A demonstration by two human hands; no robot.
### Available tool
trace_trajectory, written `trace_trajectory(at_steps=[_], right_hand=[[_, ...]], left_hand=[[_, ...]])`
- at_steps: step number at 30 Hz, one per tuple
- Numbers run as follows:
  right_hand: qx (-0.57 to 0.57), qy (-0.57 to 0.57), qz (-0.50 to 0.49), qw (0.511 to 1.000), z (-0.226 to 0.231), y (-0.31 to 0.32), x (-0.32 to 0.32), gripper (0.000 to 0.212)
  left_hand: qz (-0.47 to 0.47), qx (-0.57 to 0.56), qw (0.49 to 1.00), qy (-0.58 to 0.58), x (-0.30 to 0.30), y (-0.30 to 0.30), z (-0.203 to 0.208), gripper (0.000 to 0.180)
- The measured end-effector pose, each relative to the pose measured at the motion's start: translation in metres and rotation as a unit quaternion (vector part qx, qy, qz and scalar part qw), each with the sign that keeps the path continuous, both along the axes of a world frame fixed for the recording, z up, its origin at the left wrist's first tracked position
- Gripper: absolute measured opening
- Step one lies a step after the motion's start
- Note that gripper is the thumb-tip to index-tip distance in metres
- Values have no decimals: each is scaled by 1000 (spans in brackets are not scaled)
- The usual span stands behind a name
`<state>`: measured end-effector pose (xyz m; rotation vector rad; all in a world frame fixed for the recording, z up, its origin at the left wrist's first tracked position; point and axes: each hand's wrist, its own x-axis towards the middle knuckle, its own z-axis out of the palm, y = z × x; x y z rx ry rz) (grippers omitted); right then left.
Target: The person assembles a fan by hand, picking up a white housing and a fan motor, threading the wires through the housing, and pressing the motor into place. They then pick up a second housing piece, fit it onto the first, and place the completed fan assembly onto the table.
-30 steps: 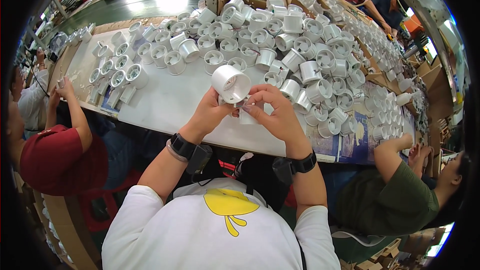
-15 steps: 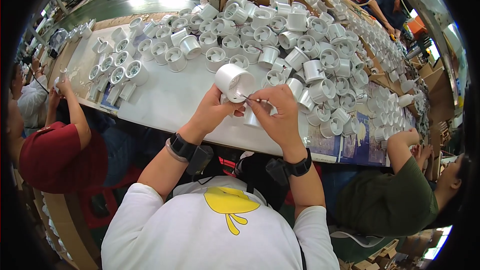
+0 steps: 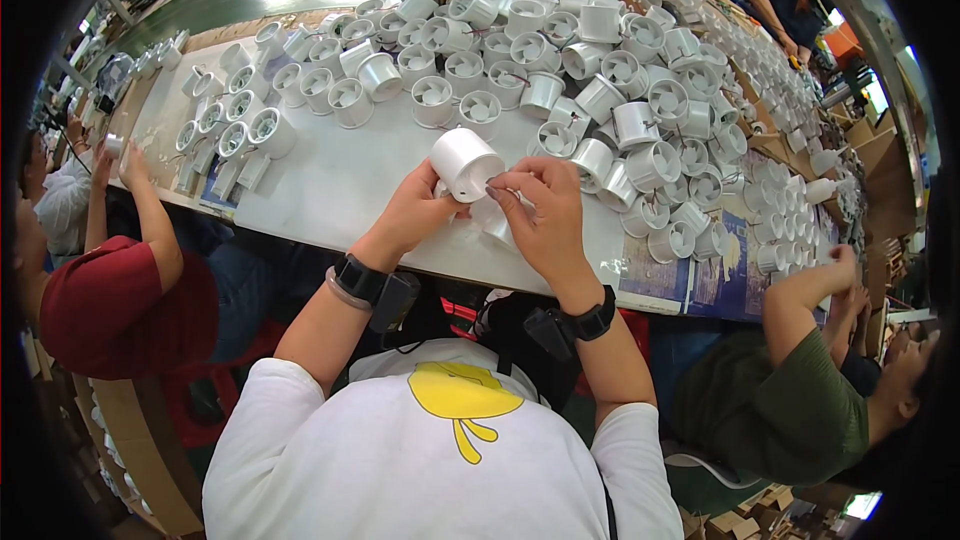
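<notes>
A white plastic cylindrical fan housing [image 3: 462,160] is tilted in my left hand [image 3: 412,212], its open end turned toward the right. The left thumb and fingers wrap its lower left side. At the rim of that opening, my right hand [image 3: 545,220] pinches thumb and forefinger together. A small dark spot shows at those fingertips; what they hold is too small to name. Partly hidden behind the right hand, another white cylindrical part [image 3: 497,230] lies on the white tabletop [image 3: 330,205].
Many white fan units [image 3: 610,90] with blades are heaped beyond my hands and to the right. Several housings with greenish insides [image 3: 268,128] stand at the left. One co-worker in a red shirt [image 3: 110,310] sits left, another in dark green [image 3: 770,400] right.
My right fingertips have moved closer to the housing's opening, and the dark thin piece seen at them earlier is now mostly hidden. The left hand still holds the housing.
</notes>
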<state>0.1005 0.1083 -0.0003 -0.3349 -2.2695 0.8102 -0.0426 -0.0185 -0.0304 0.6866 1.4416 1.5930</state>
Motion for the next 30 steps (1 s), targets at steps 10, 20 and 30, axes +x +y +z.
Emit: trace_trajectory(at_steps=[10, 20, 30], right_hand=[[35, 8, 41, 998, 2, -7, -9, 13], [35, 1, 57, 998, -2, -4, -9, 12], [74, -10, 81, 994, 3, 1, -7, 16]], left_hand=[[-16, 71, 994, 79, 7, 2, -9, 62], [-57, 105, 993, 4, 4, 0, -11, 55], [-23, 94, 995, -13, 5, 2, -4, 44]])
